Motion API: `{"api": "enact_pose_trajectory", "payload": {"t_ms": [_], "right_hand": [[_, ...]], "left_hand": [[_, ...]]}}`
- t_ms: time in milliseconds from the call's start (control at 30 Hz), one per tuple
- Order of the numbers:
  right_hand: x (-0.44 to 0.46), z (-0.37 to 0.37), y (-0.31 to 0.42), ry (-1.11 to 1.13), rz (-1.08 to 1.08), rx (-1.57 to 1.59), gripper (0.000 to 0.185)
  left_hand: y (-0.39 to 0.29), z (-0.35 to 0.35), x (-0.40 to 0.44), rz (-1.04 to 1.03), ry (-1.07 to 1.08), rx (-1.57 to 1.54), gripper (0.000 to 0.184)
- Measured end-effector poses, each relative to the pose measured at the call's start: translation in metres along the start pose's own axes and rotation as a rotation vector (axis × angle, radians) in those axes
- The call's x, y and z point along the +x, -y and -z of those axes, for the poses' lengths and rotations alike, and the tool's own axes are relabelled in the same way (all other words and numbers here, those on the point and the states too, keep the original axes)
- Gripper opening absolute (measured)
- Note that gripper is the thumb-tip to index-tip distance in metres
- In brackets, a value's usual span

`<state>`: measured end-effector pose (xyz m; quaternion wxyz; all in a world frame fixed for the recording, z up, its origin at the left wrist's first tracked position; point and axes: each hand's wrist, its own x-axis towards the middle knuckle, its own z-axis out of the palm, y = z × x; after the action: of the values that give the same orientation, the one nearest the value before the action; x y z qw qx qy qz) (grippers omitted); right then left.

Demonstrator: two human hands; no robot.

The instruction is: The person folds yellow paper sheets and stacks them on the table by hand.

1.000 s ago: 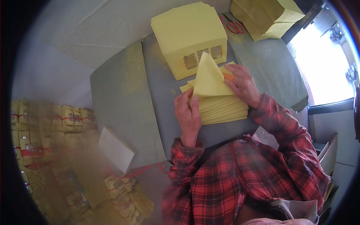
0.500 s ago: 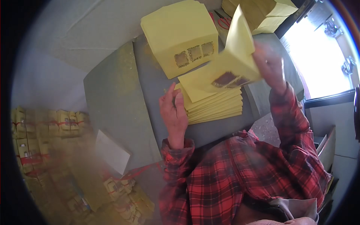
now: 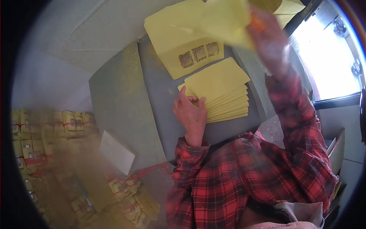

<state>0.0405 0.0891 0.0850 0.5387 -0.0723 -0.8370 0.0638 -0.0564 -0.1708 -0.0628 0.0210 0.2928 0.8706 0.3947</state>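
My left hand [image 3: 191, 116] rests at the left edge of a fanned stack of folded yellow papers [image 3: 219, 82], with its index finger stretched out and thumb apart. The top paper of this fan lies with its plain side up. Up at the back right, my right hand [image 3: 270, 42] is smeared by motion and closed on a yellow paper sheet [image 3: 223, 23]. Something orange shows at its fingers. That sheet hangs over a second, neater stack of yellow papers [image 3: 171, 49], printed with three dark ornamental frames near its front edge.
Both stacks lie on a grey work surface [image 3: 126, 99]. A white board [image 3: 117, 152] leans at the lower left, near many yellow bundles tied with red bands [image 3: 72, 124]. A bright window [image 3: 328, 57] is at the right. More yellow paper [image 3: 288, 13] sits at the back.
My right hand has lifted the sheet up and back, off the fan and over the printed stack. My left hand has shifted right onto the fan's edge.
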Motion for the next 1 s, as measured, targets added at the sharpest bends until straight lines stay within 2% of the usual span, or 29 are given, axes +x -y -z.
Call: {"api": "enact_pose_trajectory", "payload": {"t_ms": [33,100,133,200,367,400,467,533,567,700,900,1000], "right_hand": [[-0.013,-0.007,0.007,0.085,0.12,-0.086,0.019],[-0.057,-0.03,0.003,0.338,0.201,-0.02,0.02],[-0.075,-0.037,0.002,0.34,0.2,-0.019,0.02],[-0.101,-0.045,0.0,0.581,0.173,-0.031,0.026],[-0.11,-0.042,0.011,0.645,0.125,-0.131,0.038],[-0.115,-0.038,0.012,0.647,0.118,-0.138,0.038],[-0.131,-0.026,0.017,0.675,-0.128,-0.098,0.044],[-0.145,-0.014,0.02,0.693,-0.368,-0.06,0.051],[-0.15,-0.008,0.02,0.693,-0.375,-0.068,0.051],[-0.158,0.008,0.019,0.659,-0.761,0.216,0.062],[-0.148,0.01,0.043,0.719,-0.716,0.23,0.064],[-0.143,0.013,0.047,0.744,-0.472,0.026,0.062]], "left_hand": [[0.0,-0.001,0.0,0.016,0.004,0.001,0.066],[0.0,-0.001,0.003,0.042,0.023,-0.042,0.064],[0.001,0.002,0.003,0.072,0.046,-0.083,0.062],[0.002,0.006,0.005,0.133,0.086,-0.163,0.057],[0.004,0.022,0.004,0.196,0.008,-0.303,0.049],[0.006,0.027,0.004,0.147,-0.015,-0.331,0.046],[0.011,0.036,0.001,0.106,-0.024,-0.362,0.043],[0.012,0.038,-0.002,-0.068,-0.098,-0.459,0.043],[0.012,0.035,-0.004,-0.07,-0.088,-0.464,0.043],[0.012,0.021,-0.007,-0.115,-0.034,-0.425,0.052],[0.008,0.008,-0.025,-0.209,-0.046,-0.331,0.058],[0.003,0.018,-0.033,-0.228,-0.064,-0.247,0.059]]}}
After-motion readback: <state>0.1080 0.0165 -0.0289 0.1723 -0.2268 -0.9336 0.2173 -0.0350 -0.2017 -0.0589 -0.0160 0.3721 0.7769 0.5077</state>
